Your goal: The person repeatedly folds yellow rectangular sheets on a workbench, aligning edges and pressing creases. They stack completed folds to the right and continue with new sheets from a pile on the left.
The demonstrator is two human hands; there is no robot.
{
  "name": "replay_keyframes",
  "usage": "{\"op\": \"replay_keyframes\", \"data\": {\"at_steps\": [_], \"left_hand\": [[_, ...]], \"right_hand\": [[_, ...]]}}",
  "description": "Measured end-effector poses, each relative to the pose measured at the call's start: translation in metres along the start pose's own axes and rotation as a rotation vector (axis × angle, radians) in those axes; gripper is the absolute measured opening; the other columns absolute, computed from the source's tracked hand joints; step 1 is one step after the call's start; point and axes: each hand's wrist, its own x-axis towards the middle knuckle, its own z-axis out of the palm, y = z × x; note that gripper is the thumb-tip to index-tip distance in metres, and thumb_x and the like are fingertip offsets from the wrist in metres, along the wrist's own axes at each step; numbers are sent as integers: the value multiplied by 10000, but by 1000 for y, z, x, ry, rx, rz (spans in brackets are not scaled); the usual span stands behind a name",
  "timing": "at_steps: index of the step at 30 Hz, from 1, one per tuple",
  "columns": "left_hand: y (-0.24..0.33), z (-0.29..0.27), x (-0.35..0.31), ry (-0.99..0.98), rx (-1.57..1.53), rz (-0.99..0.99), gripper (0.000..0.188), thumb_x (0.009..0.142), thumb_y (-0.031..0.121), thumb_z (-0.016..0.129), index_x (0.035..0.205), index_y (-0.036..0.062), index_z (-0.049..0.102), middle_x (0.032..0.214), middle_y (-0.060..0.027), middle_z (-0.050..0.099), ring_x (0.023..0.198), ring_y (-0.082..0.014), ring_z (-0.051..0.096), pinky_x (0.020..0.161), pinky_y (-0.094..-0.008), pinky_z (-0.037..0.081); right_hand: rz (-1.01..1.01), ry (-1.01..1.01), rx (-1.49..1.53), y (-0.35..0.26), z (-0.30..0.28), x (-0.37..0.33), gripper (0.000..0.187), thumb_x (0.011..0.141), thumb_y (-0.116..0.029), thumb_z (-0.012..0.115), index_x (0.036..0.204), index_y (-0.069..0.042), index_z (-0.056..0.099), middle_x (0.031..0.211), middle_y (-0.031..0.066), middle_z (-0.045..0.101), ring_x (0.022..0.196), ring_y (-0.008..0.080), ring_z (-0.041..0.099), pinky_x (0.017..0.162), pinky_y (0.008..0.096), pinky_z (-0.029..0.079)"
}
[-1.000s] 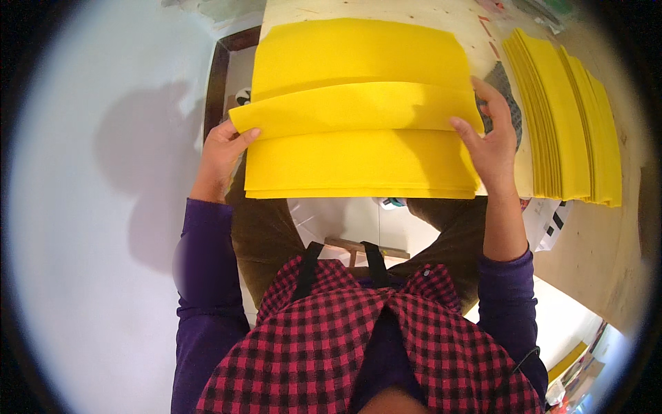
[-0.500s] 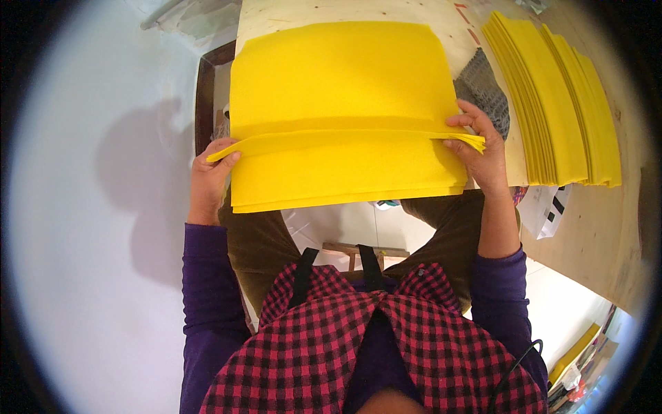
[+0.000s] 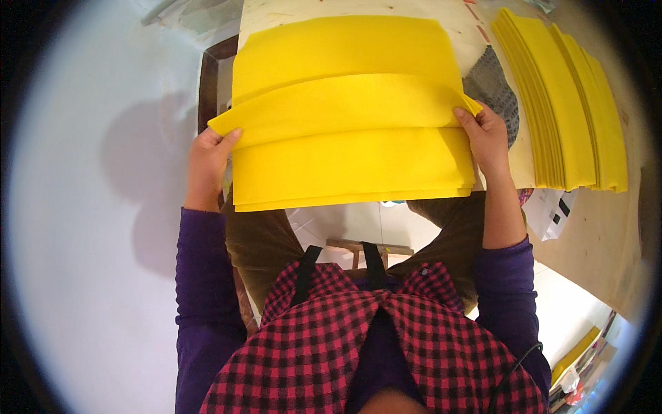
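A strip of yellow felt-like cloth, folded over lengthwise, stretches between my two hands. Under it lies a flat stack of wide yellow cloth sheets, whose near edge overhangs my lap. My left hand pinches the strip's left end, thumb on top and fingers beneath. At the other end my right hand grips the corner, with the thumb on the near face and the fingers behind. The strip's long far edge rests across the stack, tilted slightly up to the right.
Folded yellow cloths stand in rows on the wooden table at the right. Between them and the stack lies a grey knitted cloth. A white bag hangs by the table edge. The wall is close on my left.
The cloth strip has turned from nearly edge-on to lying flatter, its broad face now showing. Both hands have moved slightly away from me, and the right fingers have closed behind the corner.
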Motion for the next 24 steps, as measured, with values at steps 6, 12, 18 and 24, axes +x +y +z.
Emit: {"op": "replay_keyframes", "data": {"at_steps": [6,12,18,24], "left_hand": [[6,9,10,17,-12,-44,218,907,104,616,1074,-31,650,992,-61,686,864,-110,622,783,-245,471],[11,5,15,69,172,9,201,906,125,623,1007,-46,654,903,-44,679,764,-94,600,691,-237,466],[-5,10,20,89,147,44,159,933,112,600,1004,-22,649,919,-41,683,778,-85,614,696,-237,484],[-10,9,24,167,398,140,147,935,106,597,985,-25,640,903,-32,673,766,-67,591,686,-227,469]], "right_hand": [[12,31,-85,-3,1,2,218,882,-143,680,1037,9,665,825,8,655,700,64,558,639,222,456],[-2,30,-69,0,-2,4,161,906,-110,646,1012,11,647,887,12,662,778,68,589,699,216,465],[-57,111,-90,4,-1,9,191,860,-153,698,922,19,642,744,-16,604,656,50,504,608,212,423],[-98,142,-144,3,3,11,166,850,-132,702,892,14,635,719,-18,589,640,53,490,597,212,414]]}}
